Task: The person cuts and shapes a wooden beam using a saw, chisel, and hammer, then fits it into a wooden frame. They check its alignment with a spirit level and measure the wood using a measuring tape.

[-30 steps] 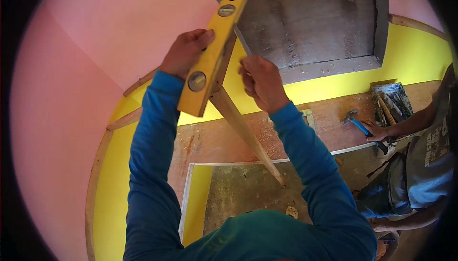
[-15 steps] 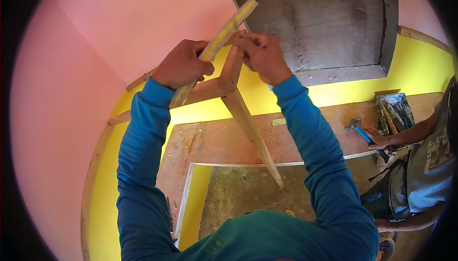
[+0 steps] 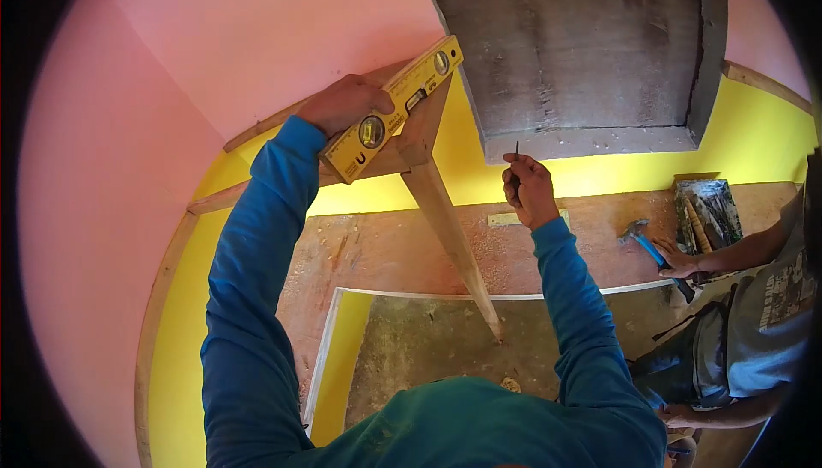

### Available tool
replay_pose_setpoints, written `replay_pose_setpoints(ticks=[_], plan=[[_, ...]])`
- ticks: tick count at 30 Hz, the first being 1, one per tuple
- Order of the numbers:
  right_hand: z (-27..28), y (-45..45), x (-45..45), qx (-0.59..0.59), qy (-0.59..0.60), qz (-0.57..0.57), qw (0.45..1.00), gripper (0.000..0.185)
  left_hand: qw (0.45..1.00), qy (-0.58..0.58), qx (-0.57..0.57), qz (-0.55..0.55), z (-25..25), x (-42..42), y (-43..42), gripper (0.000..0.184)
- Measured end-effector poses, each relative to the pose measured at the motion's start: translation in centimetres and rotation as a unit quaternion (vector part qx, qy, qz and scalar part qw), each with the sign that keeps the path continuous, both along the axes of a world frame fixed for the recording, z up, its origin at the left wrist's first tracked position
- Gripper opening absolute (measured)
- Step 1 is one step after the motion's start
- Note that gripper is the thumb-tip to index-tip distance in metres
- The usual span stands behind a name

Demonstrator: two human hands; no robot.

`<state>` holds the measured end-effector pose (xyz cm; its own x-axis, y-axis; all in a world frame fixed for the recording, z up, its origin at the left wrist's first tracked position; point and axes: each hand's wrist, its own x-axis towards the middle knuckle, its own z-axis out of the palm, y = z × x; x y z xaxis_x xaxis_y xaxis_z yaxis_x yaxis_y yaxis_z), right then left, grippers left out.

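Note:
My left hand (image 3: 349,108) is closed around a yellow spirit level (image 3: 396,108), which slants up to the right with its vials facing me. The level lies against the wooden frame (image 3: 417,149), near the corner where the bars meet. A wooden post (image 3: 454,250) runs down from that corner. My right hand (image 3: 531,192) is shut, apart from the frame and to its right. Between its fingers, a thin dark pointed stick (image 3: 517,149) shows its tip upward; its exact kind is unclear.
A co-worker's hand (image 3: 676,259) rests by a blue-handled hammer (image 3: 648,250) on the wooden bench top (image 3: 582,250). Beside them stands a tray (image 3: 726,202) with tools. Behind is a dark panel (image 3: 591,48). A small yellowish strip (image 3: 505,219) lies on the bench.
The level has turned from edge-on to showing its broad face and has come down onto the frame. My right hand has moved down and right, away from the frame corner.

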<state>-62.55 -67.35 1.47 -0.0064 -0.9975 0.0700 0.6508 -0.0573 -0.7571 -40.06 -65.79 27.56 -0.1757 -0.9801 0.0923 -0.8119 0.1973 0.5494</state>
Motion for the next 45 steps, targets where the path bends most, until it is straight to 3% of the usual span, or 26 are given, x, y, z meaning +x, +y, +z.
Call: replay_pose_setpoints(ticks=[3, 6, 9, 12, 13, 16, 17, 20, 23, 27, 30, 36, 39, 40, 41, 45], plan=[[-0.9, -0.1, -0.5, 0.009, -0.002, 0.0, 1.0, 0.013, 1.0, 0.0, 0.0, -0.001, 0.2, 0.3, 0.2, 0.037], [-0.9, 0.1, -0.9, 0.023, -0.015, -0.002, 1.0, 0.011, 0.975, 0.185, -0.008, -0.124, 0.2, 2.5, -1.4, 0.035], [-1.4, 0.1, -0.9, 0.051, -0.027, -0.01, 0.998, 0.008, 0.873, 0.458, -0.037, -0.165, -0.2, 2.3, 0.1, 0.036], [-2.7, -0.1, -1.0, 0.05, -0.017, -0.009, 0.999, 0.007, 0.865, 0.495, -0.039, -0.077, -0.2, 1.5, 2.0, 0.039], [-3.0, 0.0, -1.0, 0.051, -0.027, -0.001, 0.998, 0.007, 0.862, 0.495, -0.001, -0.106, -0.6, 2.0, 2.3, 0.038], [-4.7, 0.2, -1.1, 0.067, -0.004, 0.0, 0.998, 0.006, 0.944, 0.308, -0.09, -0.078, -0.2, 1.0, 3.2, 0.044], [-5.8, 0.1, -1.2, 0.084, 0.007, -0.003, 0.996, 0.007, 0.958, 0.271, -0.075, -0.054, 0.3, 0.9, 3.4, 0.051], [-8.7, 0.7, -1.0, 0.127, 0.019, -0.002, 0.992, 0.008, 0.977, 0.199, -0.038, -0.061, 1.7, 1.2, 2.5, 0.05], [-11.4, 1.6, -0.7, 0.159, 0.025, 0.013, 0.987, 0.008, 0.985, 0.128, 0.056, -0.104, 1.8, 2.3, 0.5, 0.041], [-14.0, 2.8, -0.3, 0.194, 0.012, 0.013, 0.981, 0.009, 0.966, 0.215, 0.113, -0.09, 0.8, 2.4, -0.7, 0.043], [-14.8, 3.8, -0.3, 0.215, 0.016, 0.011, 0.976, 0.009, 0.978, 0.175, 0.07, -0.087, -0.3, 2.0, -0.8, 0.034], [-16.9, 4.6, -0.8, 0.233, 0.042, 0.016, 0.971, 0.01, 0.982, -0.091, -0.109, -0.123, 0.0, 0.6, -0.6, 0.037], [-17.6, 4.9, -1.0, 0.232, 0.059, 0.019, 0.971, 0.015, 0.975, -0.175, -0.108, -0.085, 0.7, -0.2, 0.2, 0.042], [-17.8, 5.1, -0.9, 0.229, 0.065, 0.022, 0.971, 0.017, 0.978, -0.153, -0.103, -0.101, 0.6, 0.0, 0.1, 0.043], [-17.6, 5.4, -0.8, 0.242, 0.073, 0.005, 0.968, 0.03, 0.979, -0.131, -0.1, -0.118, 0.4, 0.5, 0.0, 0.044], [-17.6, 7.0, -0.8, 0.229, 0.085, -0.003, 0.97, 0.045, 0.993, -0.067, -0.048, -0.081, 1.4, 1.6, 1.6, 0.051]])
